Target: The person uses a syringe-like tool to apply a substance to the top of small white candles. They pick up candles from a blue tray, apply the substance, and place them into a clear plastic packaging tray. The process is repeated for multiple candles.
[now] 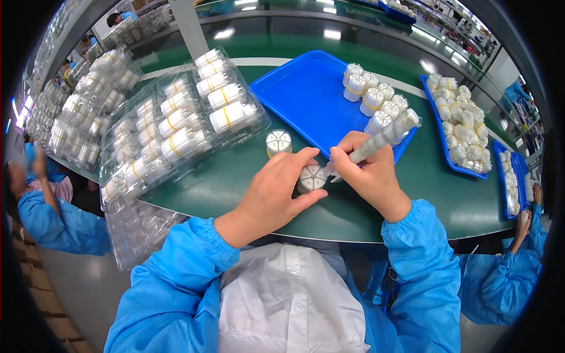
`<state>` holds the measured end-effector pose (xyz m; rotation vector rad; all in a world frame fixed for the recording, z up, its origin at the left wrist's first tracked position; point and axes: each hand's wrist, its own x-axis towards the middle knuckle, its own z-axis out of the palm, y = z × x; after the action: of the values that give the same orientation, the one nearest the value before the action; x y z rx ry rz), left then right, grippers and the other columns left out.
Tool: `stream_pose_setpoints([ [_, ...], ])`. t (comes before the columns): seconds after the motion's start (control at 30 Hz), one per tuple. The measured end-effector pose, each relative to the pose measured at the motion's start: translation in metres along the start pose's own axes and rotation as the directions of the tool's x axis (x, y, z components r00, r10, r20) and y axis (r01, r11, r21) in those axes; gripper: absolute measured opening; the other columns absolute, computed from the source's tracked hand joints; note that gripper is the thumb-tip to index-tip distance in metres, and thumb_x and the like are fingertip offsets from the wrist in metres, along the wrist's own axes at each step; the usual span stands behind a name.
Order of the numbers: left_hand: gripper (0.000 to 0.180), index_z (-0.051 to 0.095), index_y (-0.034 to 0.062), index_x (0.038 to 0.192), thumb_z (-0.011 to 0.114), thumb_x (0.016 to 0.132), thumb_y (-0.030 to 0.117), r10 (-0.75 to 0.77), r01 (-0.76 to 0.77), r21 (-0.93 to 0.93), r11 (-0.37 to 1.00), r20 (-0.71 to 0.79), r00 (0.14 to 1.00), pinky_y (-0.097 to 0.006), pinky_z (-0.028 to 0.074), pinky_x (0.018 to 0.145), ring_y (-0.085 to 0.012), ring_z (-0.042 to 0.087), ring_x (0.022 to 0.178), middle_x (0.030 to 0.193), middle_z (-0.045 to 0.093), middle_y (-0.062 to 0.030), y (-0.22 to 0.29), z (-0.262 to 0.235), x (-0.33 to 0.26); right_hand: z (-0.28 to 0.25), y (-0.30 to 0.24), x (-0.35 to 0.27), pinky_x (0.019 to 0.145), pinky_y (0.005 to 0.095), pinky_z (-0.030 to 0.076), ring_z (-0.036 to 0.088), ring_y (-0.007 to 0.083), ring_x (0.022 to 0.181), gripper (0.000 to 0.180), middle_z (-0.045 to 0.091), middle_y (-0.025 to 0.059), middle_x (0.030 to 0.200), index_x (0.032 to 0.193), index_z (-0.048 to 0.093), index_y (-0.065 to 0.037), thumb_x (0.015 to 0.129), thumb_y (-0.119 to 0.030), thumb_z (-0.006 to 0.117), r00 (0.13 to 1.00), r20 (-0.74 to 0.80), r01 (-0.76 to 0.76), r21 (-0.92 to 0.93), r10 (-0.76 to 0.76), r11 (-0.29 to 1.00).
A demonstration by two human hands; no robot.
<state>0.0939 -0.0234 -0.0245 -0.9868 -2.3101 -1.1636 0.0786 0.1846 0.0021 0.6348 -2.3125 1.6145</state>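
Note:
My left hand (272,197) is closed around the sides of a round white bundle (311,178), thumb and fingers apart across it. Wedge-shaped segments make up its top face. In my right hand (372,173) is a thick whitish pen-like tool (385,136), slanting up to the right. Its lower tip is at the right edge of the bundle; whether they touch I cannot tell. A similar round bundle (278,142) with a yellow band stands on the green table (247,203), just beyond my left hand. Past my right hand, several such bundles (376,97) stand in a blue tray (300,88).
Clear plastic trays (203,138) with banded white bundles lie at the left, with taller stacks (94,100) behind. At the right is another filled blue tray (456,159). A metal post (189,29) rises at the back. Co-workers in blue sleeves (62,220) sit on both sides.

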Motion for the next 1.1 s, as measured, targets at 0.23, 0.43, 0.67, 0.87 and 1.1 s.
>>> stream_pose_setpoints([
  [0.23,0.06,0.06,0.0041,0.124,0.089,0.073,0.017,0.038,-0.032,0.156,0.987,-0.037,0.999,-0.038,0.052,0.078,-0.0281,0.061,0.089,0.109,0.066,-0.0117,-0.0006,0.0029,0.0001,0.0069,0.009,-0.0026,0.054,0.0302,0.041,0.055,0.0113,0.061,0.015,0.062,0.0039,0.071,0.082,0.066,-0.001,0.089,-0.011,0.073,0.996,0.031,0.086,-0.059,-0.084,0.995],
  [0.43,0.051,0.059,0.0007,0.122,0.081,0.077,0.012,0.022,-0.021,0.069,0.997,-0.02,1.0,-0.042,0.051,0.084,-0.0333,0.063,0.096,0.111,0.064,-0.0151,0.002,0.0022,0.0009,0.0056,0.0062,-0.0046,0.055,0.0289,0.043,0.057,0.0106,0.063,0.016,0.063,0.0042,0.07,0.081,0.065,0.0,0.09,-0.012,0.073,0.997,-0.053,0.061,0.041,-0.058,0.997],
  [0.67,0.059,0.053,0.0013,0.13,0.078,0.077,0.006,-0.013,0.013,-0.071,0.997,-0.003,1.0,-0.041,0.052,0.085,-0.0324,0.064,0.1,0.114,0.065,-0.0148,0.0046,0.0043,-0.0028,0.0024,0.005,-0.0033,0.056,0.0288,0.043,0.056,0.0106,0.062,0.015,0.061,0.0033,0.069,0.084,0.066,-0.001,0.09,-0.013,0.072,1.0,0.012,-0.026,0.025,0.025,0.999],
  [0.87,0.061,0.055,0.0006,0.129,0.082,0.075,0.007,0.034,-0.033,0.111,0.993,-0.006,0.999,-0.039,0.052,0.085,-0.0285,0.063,0.096,0.111,0.066,-0.0131,0.0061,0.0029,0.0011,0.0042,0.0093,-0.0045,0.056,0.029,0.044,0.057,0.0102,0.062,0.015,0.063,0.003,0.07,0.084,0.066,-0.002,0.091,-0.013,0.072,0.999,0.038,0.026,-0.041,-0.025,0.999],
  [1.1,0.064,0.054,0.0003,0.131,0.083,0.074,0.007,-0.006,0.005,-0.055,0.998,-0.013,1.0,-0.038,0.053,0.082,-0.0269,0.062,0.093,0.11,0.065,-0.0131,0.0055,0.0046,-0.0039,-0.0006,0.0012,-0.0025,0.057,0.0282,0.045,0.057,0.0093,0.063,0.015,0.063,0.0021,0.07,0.084,0.065,-0.002,0.092,-0.014,0.071,0.999,0.015,-0.047,0.07,0.047,0.996],
])
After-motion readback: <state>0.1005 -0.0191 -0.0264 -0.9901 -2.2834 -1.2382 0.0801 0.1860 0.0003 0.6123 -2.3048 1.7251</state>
